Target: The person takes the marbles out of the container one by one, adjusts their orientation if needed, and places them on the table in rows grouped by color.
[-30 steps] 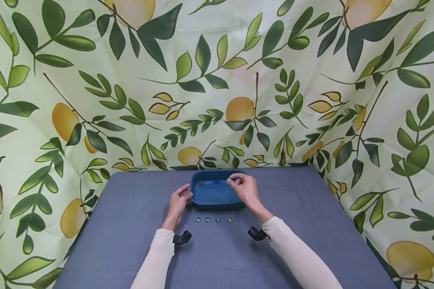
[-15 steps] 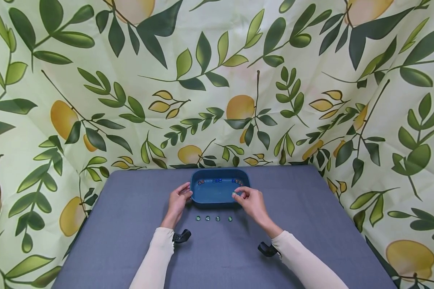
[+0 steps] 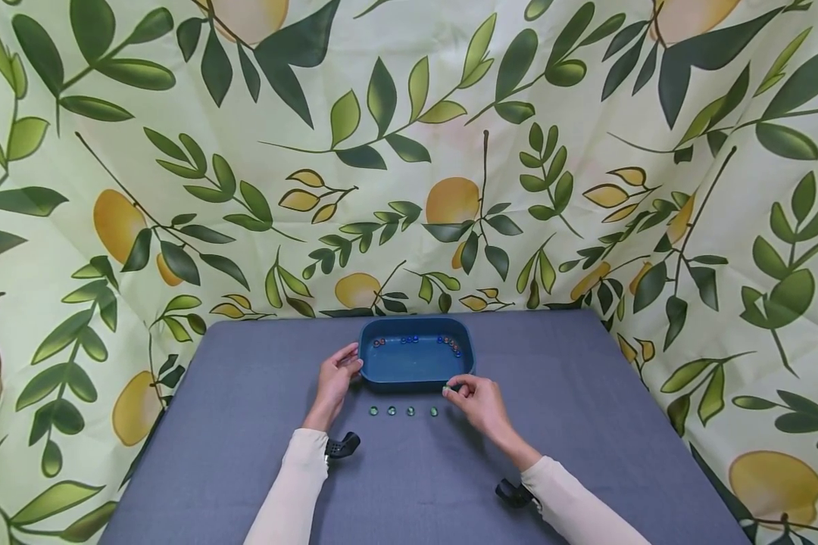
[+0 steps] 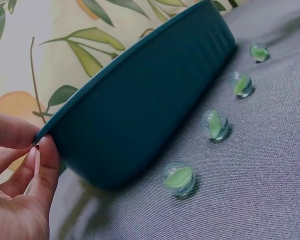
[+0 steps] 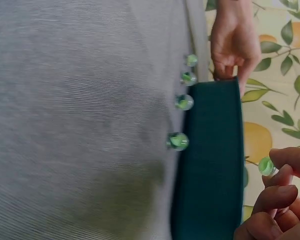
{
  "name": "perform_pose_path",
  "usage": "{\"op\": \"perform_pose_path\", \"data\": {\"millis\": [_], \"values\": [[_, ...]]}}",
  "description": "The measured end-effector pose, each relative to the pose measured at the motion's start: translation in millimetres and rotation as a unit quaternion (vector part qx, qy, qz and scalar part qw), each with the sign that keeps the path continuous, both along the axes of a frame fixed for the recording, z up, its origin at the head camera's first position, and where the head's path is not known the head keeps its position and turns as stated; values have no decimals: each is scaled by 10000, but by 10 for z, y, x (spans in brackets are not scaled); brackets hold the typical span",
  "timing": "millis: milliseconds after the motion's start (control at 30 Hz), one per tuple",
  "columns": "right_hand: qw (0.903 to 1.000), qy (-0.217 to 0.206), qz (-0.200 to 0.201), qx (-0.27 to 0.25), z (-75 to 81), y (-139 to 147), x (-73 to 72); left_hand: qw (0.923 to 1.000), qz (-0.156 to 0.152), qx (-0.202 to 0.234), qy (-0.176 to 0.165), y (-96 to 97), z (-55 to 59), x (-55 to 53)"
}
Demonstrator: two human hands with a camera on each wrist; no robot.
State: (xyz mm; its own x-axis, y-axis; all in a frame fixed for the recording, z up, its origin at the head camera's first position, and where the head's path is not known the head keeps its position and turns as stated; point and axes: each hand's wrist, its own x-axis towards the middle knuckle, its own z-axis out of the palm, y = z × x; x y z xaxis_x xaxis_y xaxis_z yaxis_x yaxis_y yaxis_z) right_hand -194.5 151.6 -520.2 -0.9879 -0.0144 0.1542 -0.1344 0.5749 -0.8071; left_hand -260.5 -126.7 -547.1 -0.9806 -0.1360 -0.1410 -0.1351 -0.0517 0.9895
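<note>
A dark blue rectangular tub (image 3: 409, 369) stands near the back of the table. My left hand (image 3: 334, 384) pinches its left rim between thumb and fingers, as the left wrist view also shows. In the right wrist view, a clear glass marble (image 5: 266, 165) with a green swirl is pinched in my right fingertips. My right hand (image 3: 480, 405) is at the tub's front right corner, outside the rim. Several matching green marbles (image 4: 179, 178) lie in a row on the cloth before the tub. Inside it, orange marbles (image 3: 379, 343) and blue marbles (image 3: 410, 340) sit along the back and right side.
Grey cloth (image 3: 245, 424) covers the table. Behind and to the right hangs a leaf-and-fruit printed curtain (image 3: 382, 197), close to the table's back edge. A black wrist camera (image 3: 343, 446) sits at the left sleeve, and another black camera (image 3: 513, 493) at the right.
My right hand has come from over the back right of the tub toward the front, out past its front right corner, still pinching the green marble. The left hand stays at the rim.
</note>
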Motion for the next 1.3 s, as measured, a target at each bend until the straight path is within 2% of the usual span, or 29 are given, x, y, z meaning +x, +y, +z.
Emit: {"op": "perform_pose_path", "data": {"millis": [433,700,1000,1300], "values": [[9993,-356,-43,-71,-274,28,11,10000,36,30,-23,-7,6,9],[9985,-505,4,195,-388,45,-12,10000,42,-26,-37,0,2,2],[9971,-741,-32,156,-426,59,-48,10000,26,33,-52,-3,9,4],[9976,-657,-71,208,-430,74,-45,9999,2,79,-107,-10,11,6]]}}
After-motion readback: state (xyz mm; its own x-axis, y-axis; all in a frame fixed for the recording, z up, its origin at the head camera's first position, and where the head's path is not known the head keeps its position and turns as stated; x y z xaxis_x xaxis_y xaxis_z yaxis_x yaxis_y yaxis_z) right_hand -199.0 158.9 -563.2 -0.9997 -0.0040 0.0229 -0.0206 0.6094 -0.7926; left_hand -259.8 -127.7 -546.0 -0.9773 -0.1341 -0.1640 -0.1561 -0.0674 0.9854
